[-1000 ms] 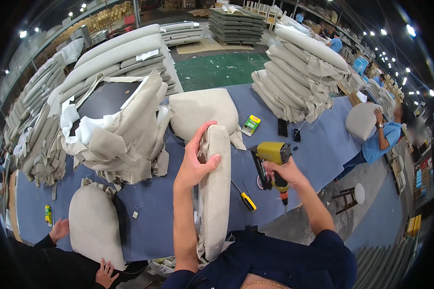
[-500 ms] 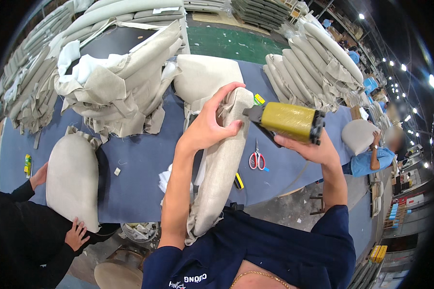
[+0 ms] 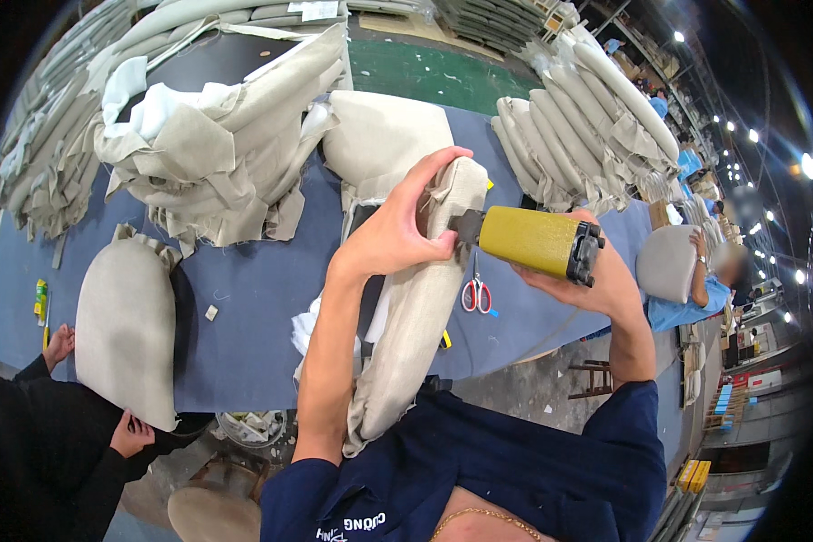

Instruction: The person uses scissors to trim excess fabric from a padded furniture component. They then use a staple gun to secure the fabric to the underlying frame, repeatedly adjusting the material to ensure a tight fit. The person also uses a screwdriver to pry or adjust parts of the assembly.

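A beige fabric-covered seat cushion [image 3: 413, 316] stands on edge in front of me, its lower end against my shirt. My left hand [image 3: 396, 221] grips its upper end, thumb on the near side and fingers over the folded fabric. In my right hand [image 3: 587, 280] is a yellow-green staple gun [image 3: 528, 242], held sideways, its dark nose at the cushion's edge close to my left thumb. The fingers of the right hand are partly hidden behind the tool. Red-handled scissors [image 3: 476, 295] lie on the blue-grey table [image 3: 244, 334] just beyond the cushion.
At left, a co-worker's hand [image 3: 132, 435] steadies another cushion [image 3: 128, 330]. Heaped covered cushions [image 3: 217, 154] stand behind, with a further stack [image 3: 587, 135] at the back right. Below the table edge are a scrap bin [image 3: 251, 426] and a round stool [image 3: 212, 515]. Another person holds a cushion [image 3: 667, 262] at right.
The staple gun has moved slightly left and down, bringing its nose against the cushion edge. My left hand keeps its grip. The co-worker's cushion has shifted slightly left.
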`<state>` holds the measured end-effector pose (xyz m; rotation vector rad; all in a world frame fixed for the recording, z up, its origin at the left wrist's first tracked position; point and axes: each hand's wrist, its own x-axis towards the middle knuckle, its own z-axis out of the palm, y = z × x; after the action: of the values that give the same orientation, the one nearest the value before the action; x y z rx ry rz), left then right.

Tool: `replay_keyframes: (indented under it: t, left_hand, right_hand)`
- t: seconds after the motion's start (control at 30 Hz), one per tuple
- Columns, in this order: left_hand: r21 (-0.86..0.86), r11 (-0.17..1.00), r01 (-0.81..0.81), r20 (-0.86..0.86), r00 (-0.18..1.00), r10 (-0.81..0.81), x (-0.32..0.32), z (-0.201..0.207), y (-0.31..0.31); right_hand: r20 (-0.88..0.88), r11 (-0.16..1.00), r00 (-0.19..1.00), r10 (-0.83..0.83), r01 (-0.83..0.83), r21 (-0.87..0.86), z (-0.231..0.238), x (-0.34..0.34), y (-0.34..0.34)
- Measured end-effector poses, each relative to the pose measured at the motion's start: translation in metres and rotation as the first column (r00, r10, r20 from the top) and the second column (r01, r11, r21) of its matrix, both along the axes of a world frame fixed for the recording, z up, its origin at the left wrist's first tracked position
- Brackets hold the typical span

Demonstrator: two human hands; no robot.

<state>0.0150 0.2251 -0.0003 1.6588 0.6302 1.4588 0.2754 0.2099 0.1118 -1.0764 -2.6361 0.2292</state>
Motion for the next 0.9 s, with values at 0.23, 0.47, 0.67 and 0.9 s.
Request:
replay_keyframes:
  t: [0.23,0.47,0.67,0.9]
  left_hand:
    - [-0.046,0.999,0.011,-0.105,0.994,-0.015,0.0,0.005,0.011]
    - [-0.134,0.988,0.082,-0.112,0.989,-0.097,-0.053,0.018,-0.018]
    - [-0.217,0.953,-0.213,-0.033,0.977,0.211,-0.118,0.034,-0.11]
    - [-0.237,0.41,-0.881,-0.348,0.471,0.811,-0.14,0.0,-0.224]
  right_hand:
    - [-0.085,0.999,0.996,0.034,-0.032,0.028,0.008,-0.012,-0.004]
    - [-0.434,0.908,0.896,-0.088,-0.107,-0.404,-0.057,0.05,0.013]
    - [-0.247,0.654,0.777,-0.579,0.262,-0.71,-0.213,0.141,0.038]
    - [-0.001,0.834,0.86,-0.511,0.495,-0.246,-0.431,0.209,0.065]
